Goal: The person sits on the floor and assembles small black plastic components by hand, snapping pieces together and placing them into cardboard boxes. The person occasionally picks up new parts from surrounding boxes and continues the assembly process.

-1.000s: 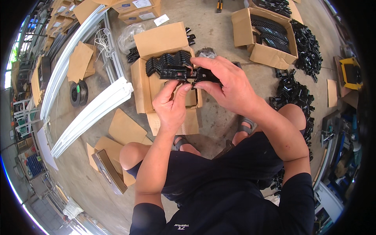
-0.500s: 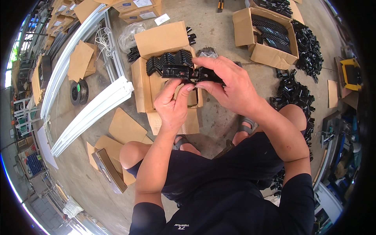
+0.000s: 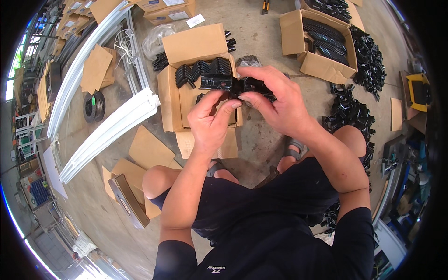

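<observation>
Above an open cardboard box (image 3: 167, 100), my left hand (image 3: 210, 121) pinches a glossy black channel-shaped bracket (image 3: 215, 81) between thumb and fingers. My right hand (image 3: 284, 95) grips a second black bracket (image 3: 253, 85), its outer end covered by the fingers. The two brackets meet end to end between my thumbs; whether they interlock, I cannot tell. Behind them in the box, similar black brackets (image 3: 200, 70) stand in zigzag rows.
At the far right, another cardboard box (image 3: 322, 66) holds rows of black brackets. Loose bracket heaps (image 3: 347, 109) lie on the floor beside my right knee. White rails (image 3: 112, 133), cardboard sheets (image 3: 151, 147) and a dark wire coil (image 3: 94, 106) lie to the left.
Both hands have shifted slightly right with the brackets. The gap seen between the two pieces has closed, and the left bracket is turned a little.
</observation>
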Demonstrator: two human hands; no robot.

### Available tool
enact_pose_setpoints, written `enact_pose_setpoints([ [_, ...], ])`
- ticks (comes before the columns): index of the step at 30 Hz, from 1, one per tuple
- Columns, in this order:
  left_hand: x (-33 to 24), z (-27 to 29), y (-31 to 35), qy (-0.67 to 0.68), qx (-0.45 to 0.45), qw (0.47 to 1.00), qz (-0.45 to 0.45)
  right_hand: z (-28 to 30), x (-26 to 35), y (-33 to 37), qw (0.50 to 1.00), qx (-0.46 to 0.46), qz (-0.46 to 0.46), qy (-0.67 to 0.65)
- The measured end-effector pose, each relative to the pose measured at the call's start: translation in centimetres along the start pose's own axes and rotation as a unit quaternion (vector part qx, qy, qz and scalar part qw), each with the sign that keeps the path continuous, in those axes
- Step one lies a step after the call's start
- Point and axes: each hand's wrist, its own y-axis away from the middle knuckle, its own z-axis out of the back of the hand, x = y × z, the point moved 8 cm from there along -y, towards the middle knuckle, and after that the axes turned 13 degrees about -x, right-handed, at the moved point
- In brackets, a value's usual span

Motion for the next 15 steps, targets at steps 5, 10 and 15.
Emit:
enact_pose_setpoints([
  [5,0.3,-0.3,0.0,0.039,0.007,0.999,0.025,-0.2,0.0,-0.1,1.000,-0.003,0.000,0.003],
  [10,0.5,-0.3,0.1,0.038,0.008,0.999,0.024,-0.3,-0.5,0.0,1.000,0.011,-0.016,0.004],
  [15,0.3,-0.3,0.2,0.059,-0.006,0.996,0.070,-0.5,-1.7,0.4,0.995,0.013,-0.089,-0.034],
])
